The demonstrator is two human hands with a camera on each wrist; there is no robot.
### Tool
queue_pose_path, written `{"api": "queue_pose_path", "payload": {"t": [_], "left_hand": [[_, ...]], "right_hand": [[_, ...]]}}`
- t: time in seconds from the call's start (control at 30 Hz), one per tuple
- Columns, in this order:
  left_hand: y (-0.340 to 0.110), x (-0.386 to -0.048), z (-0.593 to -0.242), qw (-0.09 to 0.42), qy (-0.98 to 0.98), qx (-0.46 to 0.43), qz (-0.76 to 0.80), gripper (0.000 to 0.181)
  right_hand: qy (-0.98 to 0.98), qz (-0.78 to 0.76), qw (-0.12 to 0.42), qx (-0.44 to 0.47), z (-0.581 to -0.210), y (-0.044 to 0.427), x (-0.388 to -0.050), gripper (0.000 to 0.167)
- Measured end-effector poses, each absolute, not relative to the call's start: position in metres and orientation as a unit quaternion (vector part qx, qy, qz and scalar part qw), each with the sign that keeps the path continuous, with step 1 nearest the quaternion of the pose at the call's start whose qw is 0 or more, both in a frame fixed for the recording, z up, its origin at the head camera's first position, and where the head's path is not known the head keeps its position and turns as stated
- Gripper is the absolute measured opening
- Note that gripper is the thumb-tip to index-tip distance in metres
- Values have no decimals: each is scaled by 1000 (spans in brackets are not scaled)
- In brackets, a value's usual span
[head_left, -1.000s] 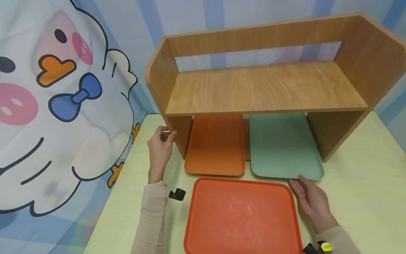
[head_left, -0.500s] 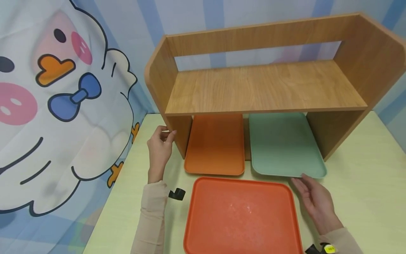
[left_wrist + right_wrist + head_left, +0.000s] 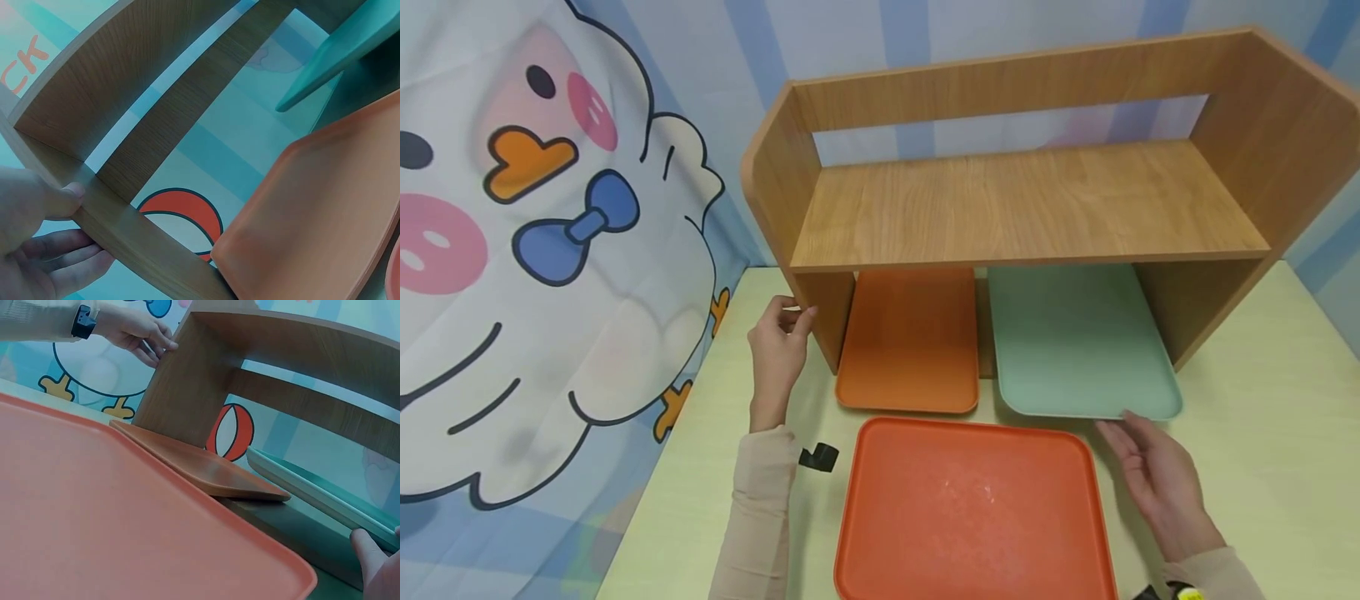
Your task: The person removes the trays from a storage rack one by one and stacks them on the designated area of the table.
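A wooden shelf [image 3: 1030, 204] stands on the table, its left side panel pinched near the front edge by my left hand [image 3: 777, 354]. In the left wrist view the thumb of that hand [image 3: 47, 240] lies on one face of the panel, the other fingers at the opposite side. Under the shelf board, on the right, lies a green tray [image 3: 1078, 350], its front sticking out. My right hand [image 3: 1161, 483] holds its near rim by the right corner; in the right wrist view the tray [image 3: 325, 494] looks raised and tilted. An orange tray [image 3: 910, 350] lies left of it.
A larger red-orange tray [image 3: 970, 508] lies in front of the shelf, between the forearms. The pale yellow table [image 3: 1270, 417] extends to the right. A printed cloth [image 3: 647, 275] hangs at the left and behind the shelf.
My right hand has moved right, and the green tray's front has shifted right with it, its right corner now farther out. My left hand and the other trays have stayed put.
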State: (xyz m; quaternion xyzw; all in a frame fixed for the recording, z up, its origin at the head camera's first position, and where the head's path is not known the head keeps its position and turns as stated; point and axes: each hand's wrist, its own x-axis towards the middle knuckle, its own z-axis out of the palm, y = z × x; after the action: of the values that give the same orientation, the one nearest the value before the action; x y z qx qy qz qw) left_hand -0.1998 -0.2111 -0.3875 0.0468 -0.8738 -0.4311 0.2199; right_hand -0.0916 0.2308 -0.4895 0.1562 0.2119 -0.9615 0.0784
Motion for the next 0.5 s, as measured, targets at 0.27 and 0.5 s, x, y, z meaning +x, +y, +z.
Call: {"api": "queue_pose_path", "payload": {"t": [0.27, 0.5], "left_hand": [[-211, -199, -387, 218, -872, 50, -436, 24], [-211, -200, -387, 214, -872, 54, -436, 24]], "right_hand": [[215, -967, 67, 122, -482, 233, -92, 86], [225, -967, 76, 90, -482, 236, -89, 40]]}}
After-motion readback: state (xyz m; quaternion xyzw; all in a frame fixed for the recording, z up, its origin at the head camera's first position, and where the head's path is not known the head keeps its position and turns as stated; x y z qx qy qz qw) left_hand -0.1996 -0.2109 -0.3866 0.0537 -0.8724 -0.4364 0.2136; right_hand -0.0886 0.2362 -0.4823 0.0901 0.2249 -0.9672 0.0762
